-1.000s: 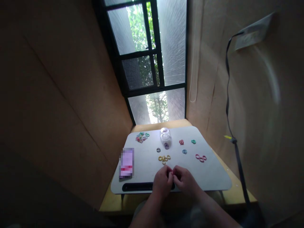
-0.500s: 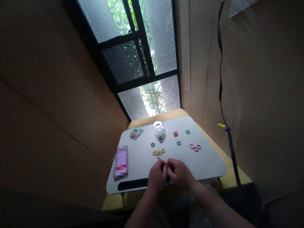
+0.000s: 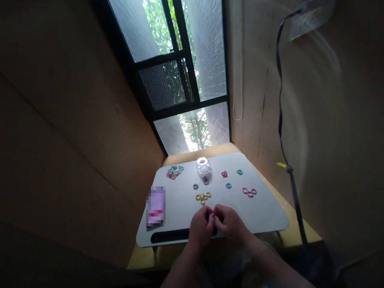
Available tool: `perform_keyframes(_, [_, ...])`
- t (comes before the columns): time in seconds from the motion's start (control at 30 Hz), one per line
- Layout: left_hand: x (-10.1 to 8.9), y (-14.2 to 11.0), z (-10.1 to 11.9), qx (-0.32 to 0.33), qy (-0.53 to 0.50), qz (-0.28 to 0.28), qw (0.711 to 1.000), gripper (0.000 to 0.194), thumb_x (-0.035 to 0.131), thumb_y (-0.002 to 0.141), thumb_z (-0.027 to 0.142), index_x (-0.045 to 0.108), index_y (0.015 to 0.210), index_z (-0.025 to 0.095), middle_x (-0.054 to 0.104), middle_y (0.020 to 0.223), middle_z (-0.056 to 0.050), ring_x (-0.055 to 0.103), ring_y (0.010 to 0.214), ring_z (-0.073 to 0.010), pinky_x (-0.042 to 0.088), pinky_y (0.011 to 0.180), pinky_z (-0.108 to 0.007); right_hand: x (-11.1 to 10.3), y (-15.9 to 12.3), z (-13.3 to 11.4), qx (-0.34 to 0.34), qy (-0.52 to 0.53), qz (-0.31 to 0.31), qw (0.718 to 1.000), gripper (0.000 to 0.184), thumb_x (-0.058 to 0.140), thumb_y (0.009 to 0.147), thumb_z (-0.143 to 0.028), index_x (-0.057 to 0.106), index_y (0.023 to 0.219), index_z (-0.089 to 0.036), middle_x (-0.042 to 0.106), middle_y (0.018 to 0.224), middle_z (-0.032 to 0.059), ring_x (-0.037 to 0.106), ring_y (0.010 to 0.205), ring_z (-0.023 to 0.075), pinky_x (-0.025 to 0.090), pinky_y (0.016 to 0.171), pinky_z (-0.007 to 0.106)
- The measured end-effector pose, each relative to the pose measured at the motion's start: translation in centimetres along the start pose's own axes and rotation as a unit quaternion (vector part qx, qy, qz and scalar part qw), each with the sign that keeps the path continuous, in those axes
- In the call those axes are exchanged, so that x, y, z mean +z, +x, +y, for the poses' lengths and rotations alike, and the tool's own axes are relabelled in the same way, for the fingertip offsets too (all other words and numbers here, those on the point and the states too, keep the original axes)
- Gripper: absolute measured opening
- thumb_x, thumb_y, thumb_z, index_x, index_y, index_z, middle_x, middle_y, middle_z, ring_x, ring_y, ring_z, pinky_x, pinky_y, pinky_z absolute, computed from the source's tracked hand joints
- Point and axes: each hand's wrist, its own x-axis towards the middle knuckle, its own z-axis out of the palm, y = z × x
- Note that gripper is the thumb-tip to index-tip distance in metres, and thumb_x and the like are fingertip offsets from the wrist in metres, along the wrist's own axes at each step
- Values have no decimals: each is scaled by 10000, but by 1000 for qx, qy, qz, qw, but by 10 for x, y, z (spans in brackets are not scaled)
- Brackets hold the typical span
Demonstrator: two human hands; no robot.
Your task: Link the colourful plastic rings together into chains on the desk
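Observation:
My left hand and my right hand meet over the front edge of a white lap table. Both are closed, fingertips pinching a small pink hair tie that is mostly hidden. Just beyond them lies a group of yellow hair ties. To the right are three pink hair ties. Farther back are small bunches: red, green, blue, dark and purple. A mixed-colour pile sits at the back left.
A clear round container stands near the table's far edge. At the left lies a purple, blurred-out flat object. A dark slot runs along the front edge. A black cord hangs on the right, and a window rises behind.
The whole view has shifted slightly, with the table sitting a little lower and farther right. My hands stay together, pinching the pink hair tie; the other hair ties keep their arrangement.

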Motion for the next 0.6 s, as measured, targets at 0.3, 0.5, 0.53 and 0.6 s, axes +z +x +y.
perform_keyframes(0.3, [-2, -1, 0, -5, 10, 1, 1000, 80, 497, 840, 189, 565, 800, 200, 612, 745, 0, 547, 702, -156, 367, 651, -259, 2, 1, 3, 11, 41, -11, 999, 67, 528, 788, -187, 532, 722, -197, 570, 628, -34, 488, 568, 115, 344, 543, 226])
perform_keyframes(0.5, [-1, -2, -2, -3, 6, 0, 1000, 86, 492, 850, 187, 569, 811, 199, 619, 755, 1, 550, 707, -154, 367, 649, -256, 4, 2, 2, 12, 20, -7, 1000, 90, 520, 794, -208, 500, 706, -202, 534, 607, -41, 465, 561, 112, 349, 548, 228])
perform_keyframes(0.53, [-1, -2, -2, -3, 7, 0, 1000, 86, 493, 850, 185, 568, 808, 198, 618, 751, 2, 549, 704, -153, 365, 647, -256, 4, 2, 2, 12, 18, -7, 1000, 94, 517, 794, -209, 494, 702, -202, 531, 605, -42, 465, 562, 112, 351, 551, 229])
perform_keyframes(0.6, [-1, -1, -2, -5, 10, 2, 1000, 86, 497, 848, 182, 567, 801, 197, 615, 742, 4, 547, 697, -151, 361, 645, -256, 4, 2, 3, 11, 14, -9, 1000, 99, 512, 794, -209, 486, 700, -203, 526, 602, -43, 469, 563, 113, 353, 555, 230])
